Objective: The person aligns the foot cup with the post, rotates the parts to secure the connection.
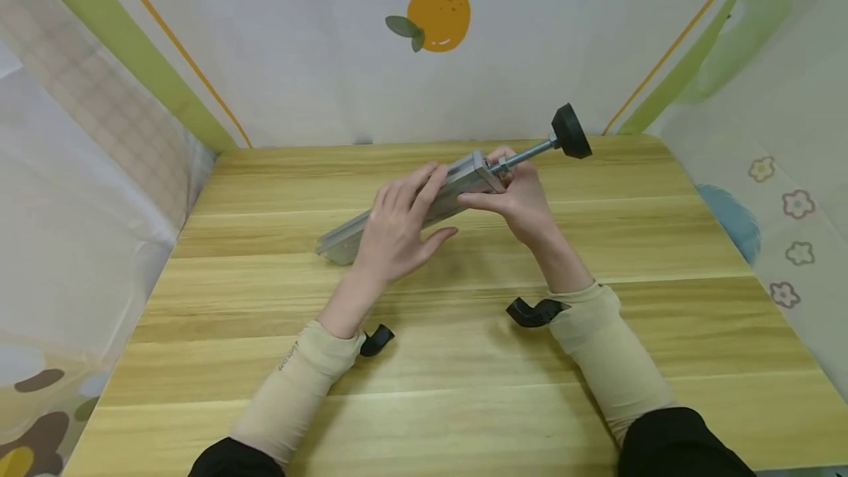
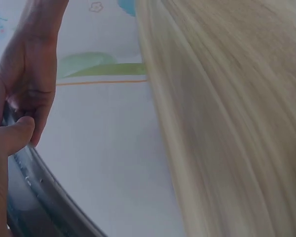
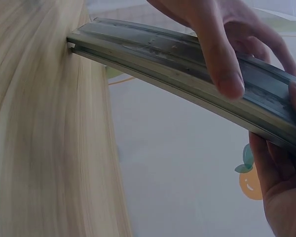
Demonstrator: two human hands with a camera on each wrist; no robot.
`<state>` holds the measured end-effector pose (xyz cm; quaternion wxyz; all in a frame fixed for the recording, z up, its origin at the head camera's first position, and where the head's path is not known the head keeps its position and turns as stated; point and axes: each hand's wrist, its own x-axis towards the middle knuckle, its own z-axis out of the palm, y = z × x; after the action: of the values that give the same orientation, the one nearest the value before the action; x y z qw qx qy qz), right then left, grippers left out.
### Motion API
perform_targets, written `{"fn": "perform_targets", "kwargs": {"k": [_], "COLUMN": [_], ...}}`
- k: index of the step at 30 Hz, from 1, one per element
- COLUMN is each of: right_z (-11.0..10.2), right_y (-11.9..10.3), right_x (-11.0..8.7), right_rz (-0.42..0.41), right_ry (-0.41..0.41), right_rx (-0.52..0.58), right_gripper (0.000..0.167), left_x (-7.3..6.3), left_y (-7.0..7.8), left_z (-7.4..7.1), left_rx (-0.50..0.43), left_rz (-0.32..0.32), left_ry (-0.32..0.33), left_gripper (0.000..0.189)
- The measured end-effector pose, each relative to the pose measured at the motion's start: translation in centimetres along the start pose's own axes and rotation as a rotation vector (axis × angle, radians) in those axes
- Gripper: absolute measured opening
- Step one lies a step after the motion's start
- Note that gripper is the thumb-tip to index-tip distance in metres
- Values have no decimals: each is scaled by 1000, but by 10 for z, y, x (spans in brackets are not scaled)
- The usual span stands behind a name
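Observation:
A long silver aluminium profile (image 1: 457, 190) slants across the table, its left end low by the wood and its right end raised. From the raised end plate juts a threaded metal rod (image 1: 535, 150) tipped with a black rubber foot (image 1: 571, 132). Near that end my right hand (image 1: 520, 205) grips the profile, thumb on the near side and fingers behind. Across the middle lies my left hand (image 1: 397, 230), fingers extended over the upper face and thumb standing away. In the right wrist view, grooves run along the profile (image 3: 153, 59). The left wrist view shows part of its side (image 2: 44, 197).
Beneath the hands is a wood-grain table (image 1: 437, 389). A white printed sheet (image 1: 298, 57) with an orange fruit picture rises behind its back edge. More patterned cloth hangs at both sides. Black wrist mounts (image 1: 530, 311) stick out from the sleeves.

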<state>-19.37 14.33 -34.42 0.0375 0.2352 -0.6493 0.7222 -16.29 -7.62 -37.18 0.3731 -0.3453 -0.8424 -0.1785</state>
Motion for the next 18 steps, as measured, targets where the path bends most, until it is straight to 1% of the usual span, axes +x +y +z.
{"fn": "perform_targets", "kwargs": {"k": [6, 13, 18], "right_z": [2, 3, 2], "right_y": [-1, -2, -3], "right_x": [0, -1, -1], "right_rz": [-3, -18, -17], "right_ry": [1, -6, -2], "right_rx": [-11, -15, -35], "right_gripper": [39, 41, 41], "left_x": [6, 12, 14], "left_y": [6, 9, 12], "left_z": [10, 18, 21], "left_rx": [101, 231, 268], "left_rz": [-26, -46, -53], "left_ry": [37, 102, 125], "left_gripper": [93, 97, 96]}}
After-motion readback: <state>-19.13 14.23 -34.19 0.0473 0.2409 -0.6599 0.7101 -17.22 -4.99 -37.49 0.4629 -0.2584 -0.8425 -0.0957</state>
